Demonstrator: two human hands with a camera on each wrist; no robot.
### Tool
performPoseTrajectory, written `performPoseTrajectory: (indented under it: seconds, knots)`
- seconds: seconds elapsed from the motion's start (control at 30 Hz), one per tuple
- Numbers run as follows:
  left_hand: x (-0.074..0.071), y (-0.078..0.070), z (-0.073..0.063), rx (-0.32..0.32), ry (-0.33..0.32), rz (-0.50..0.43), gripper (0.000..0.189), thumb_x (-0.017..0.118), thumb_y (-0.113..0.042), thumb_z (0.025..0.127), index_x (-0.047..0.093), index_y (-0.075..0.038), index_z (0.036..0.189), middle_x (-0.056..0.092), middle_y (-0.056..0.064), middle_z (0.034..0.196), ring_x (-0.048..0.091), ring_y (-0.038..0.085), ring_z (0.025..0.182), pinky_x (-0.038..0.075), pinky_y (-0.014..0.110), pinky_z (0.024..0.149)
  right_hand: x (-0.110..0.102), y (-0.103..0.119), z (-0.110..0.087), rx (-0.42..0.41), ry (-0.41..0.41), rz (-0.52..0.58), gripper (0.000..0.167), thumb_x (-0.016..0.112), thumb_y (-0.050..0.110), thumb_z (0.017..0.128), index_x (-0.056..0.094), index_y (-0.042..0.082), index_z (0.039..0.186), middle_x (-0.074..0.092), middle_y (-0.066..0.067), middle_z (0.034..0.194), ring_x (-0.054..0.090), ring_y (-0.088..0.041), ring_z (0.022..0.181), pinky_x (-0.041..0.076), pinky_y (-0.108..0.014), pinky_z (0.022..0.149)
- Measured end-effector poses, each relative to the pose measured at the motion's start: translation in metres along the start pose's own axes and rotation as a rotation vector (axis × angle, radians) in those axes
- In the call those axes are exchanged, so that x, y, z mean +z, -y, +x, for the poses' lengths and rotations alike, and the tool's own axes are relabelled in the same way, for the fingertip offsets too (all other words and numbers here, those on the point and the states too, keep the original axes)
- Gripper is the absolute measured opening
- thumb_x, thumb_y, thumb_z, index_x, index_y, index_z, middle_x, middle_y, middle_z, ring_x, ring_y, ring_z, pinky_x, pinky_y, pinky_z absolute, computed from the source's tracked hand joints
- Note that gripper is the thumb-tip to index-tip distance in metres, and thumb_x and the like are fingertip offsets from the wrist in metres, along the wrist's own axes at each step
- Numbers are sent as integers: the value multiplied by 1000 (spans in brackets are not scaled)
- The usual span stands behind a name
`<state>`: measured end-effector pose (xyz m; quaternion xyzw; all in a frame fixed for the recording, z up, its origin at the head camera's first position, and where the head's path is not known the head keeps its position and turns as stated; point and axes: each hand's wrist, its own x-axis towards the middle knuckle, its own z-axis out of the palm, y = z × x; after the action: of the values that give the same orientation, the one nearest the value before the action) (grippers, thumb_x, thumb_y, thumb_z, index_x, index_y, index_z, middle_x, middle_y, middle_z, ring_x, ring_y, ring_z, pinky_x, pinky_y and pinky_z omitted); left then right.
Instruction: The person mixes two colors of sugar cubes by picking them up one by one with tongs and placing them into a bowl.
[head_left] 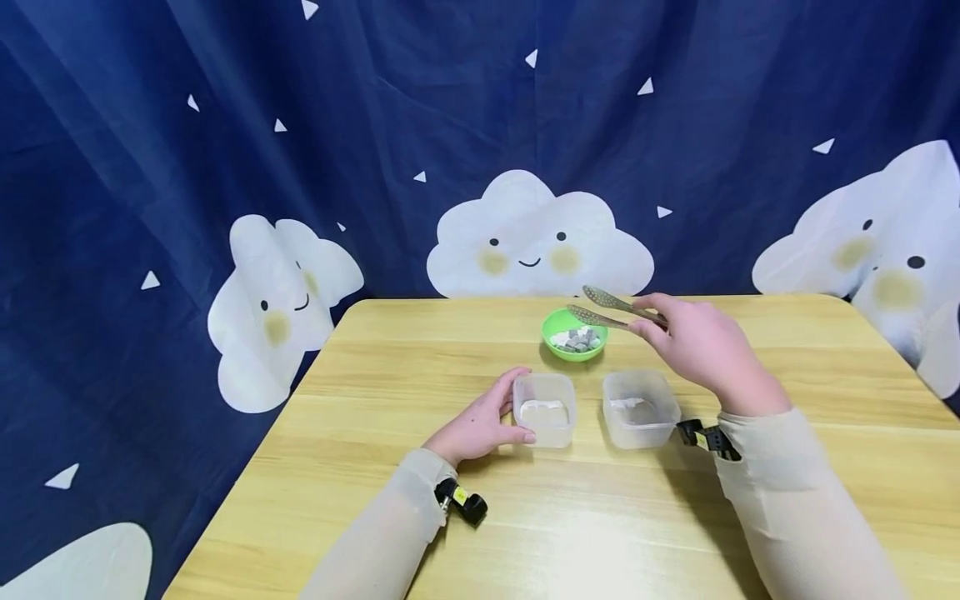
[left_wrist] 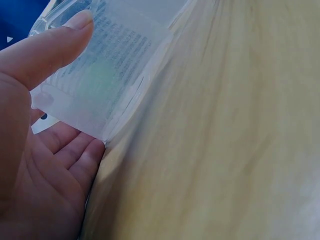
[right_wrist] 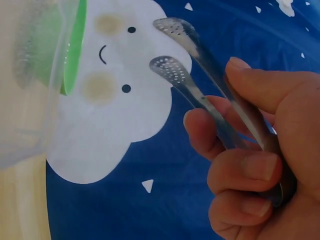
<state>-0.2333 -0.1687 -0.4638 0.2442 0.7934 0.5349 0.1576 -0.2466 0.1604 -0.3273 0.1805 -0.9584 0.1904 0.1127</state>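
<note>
My right hand [head_left: 697, 346] grips metal tongs [right_wrist: 215, 120] with perforated tips. The tips stand apart with nothing between them, over the right side of a green bowl [head_left: 551, 327]. Grey and white pieces [head_left: 577, 339] lie in that bowl. My left hand [head_left: 483, 421] holds a clear plastic container [head_left: 546, 440] by its left side, thumb at the near edge and fingers at the far one. In the left wrist view the thumb [left_wrist: 65, 42] lies against the container's wall. A second clear container [head_left: 641, 435] stands to the right, below my right forearm.
All of these stand on a wooden table [head_left: 375, 392]. Behind its far edge hangs a dark blue curtain [head_left: 480, 100] with white clouds and small triangles. Each wrist carries a black strap-mounted camera.
</note>
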Motion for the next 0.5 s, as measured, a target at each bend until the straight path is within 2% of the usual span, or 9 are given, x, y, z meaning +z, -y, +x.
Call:
performPoseTrajectory:
  seconds: [0.13,0.33,0.5]
  knots:
    - [3,0,0,-7,4,-9,101,84,-15,85,18,-20,161,42,-1,153,43,14,140,32,34,116,-3,-4,-6,-3,32,14,41,60,37,102,62,13,135,73,-12,107,67,-33,95,51,-56,75]
    - [4,-2,0,-16,-6,-7,102,84,-15,84,18,-19,161,42,2,154,43,16,140,32,36,117,-2,-8,-10,-74,78,3,40,65,38,99,65,12,130,67,-1,87,62,-22,77,50,-48,70]
    - [4,-3,-1,-34,-26,38,106,86,-17,82,17,-24,162,38,6,157,41,18,141,30,37,118,-1,-22,-17,-73,120,6,50,67,25,96,54,7,140,56,1,80,52,-17,70,44,-40,64]
